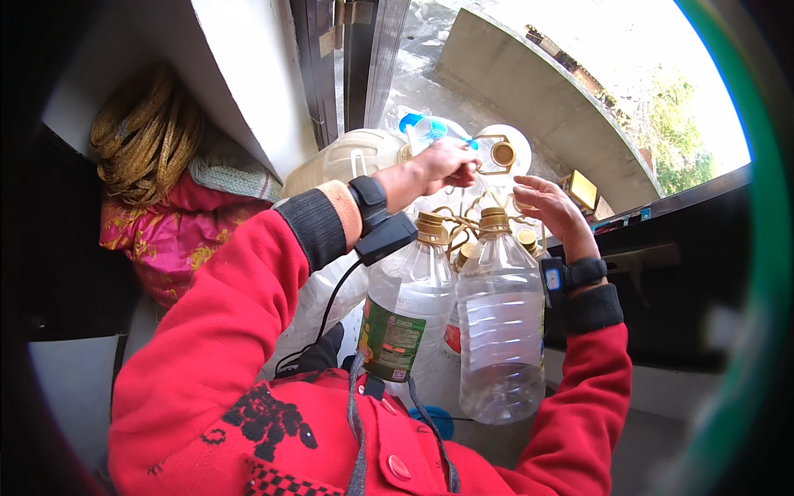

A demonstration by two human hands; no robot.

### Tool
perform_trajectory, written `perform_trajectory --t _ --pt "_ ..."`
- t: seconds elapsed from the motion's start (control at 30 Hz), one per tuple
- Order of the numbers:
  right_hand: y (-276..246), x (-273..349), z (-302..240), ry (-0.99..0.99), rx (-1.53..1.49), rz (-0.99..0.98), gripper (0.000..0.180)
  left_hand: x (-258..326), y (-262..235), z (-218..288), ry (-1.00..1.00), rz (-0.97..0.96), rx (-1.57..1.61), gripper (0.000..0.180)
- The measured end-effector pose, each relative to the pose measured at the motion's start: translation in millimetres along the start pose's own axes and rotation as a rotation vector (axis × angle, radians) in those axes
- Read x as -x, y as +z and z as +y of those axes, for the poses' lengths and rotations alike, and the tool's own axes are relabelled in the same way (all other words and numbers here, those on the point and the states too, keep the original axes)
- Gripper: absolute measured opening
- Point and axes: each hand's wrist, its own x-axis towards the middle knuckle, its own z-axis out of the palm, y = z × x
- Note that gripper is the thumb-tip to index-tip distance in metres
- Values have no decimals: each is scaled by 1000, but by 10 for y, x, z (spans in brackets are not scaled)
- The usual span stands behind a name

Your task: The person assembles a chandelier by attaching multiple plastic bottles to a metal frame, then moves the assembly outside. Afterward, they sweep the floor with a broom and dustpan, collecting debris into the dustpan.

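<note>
Several large clear plastic bottles with gold caps and gold handles stand bunched in front of me; the nearest two are one with a green label [405, 310] and a ribbed one [500, 326]. My left hand [442, 165] is closed around a small clear bottle with a blue cap [423, 128], held over the group. My right hand [550, 207] hovers with fingers apart just above the gold caps at the right, holding nothing. Both arms wear red sleeves and black wrist devices.
A cream jug [351, 157] lies behind the bottles. A coil of yellow rope [145, 132] rests on pink patterned cloth [165, 236] at the left. A doorway [343, 58] opens onto a concrete terrace with a low wall [538, 91]. A dark ledge [662, 273] runs along the right.
</note>
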Motion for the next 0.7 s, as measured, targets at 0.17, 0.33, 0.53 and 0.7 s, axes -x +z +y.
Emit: perform_trajectory --t 0.17,0.33,0.53,0.7 --pt "-71 485 -205 -17 172 -54 49 -258 347 -191 -137 81 -71 13" --pt "-163 641 -134 -162 -22 -66 45 -555 133 -482 -122 262 -59 14" --pt "-217 723 158 -96 -285 -22 41 -1078 -96 -131 22 146 -225 21" --pt "-118 792 158 -41 -256 29 40 -800 -675 53 -5 288 -568 30"
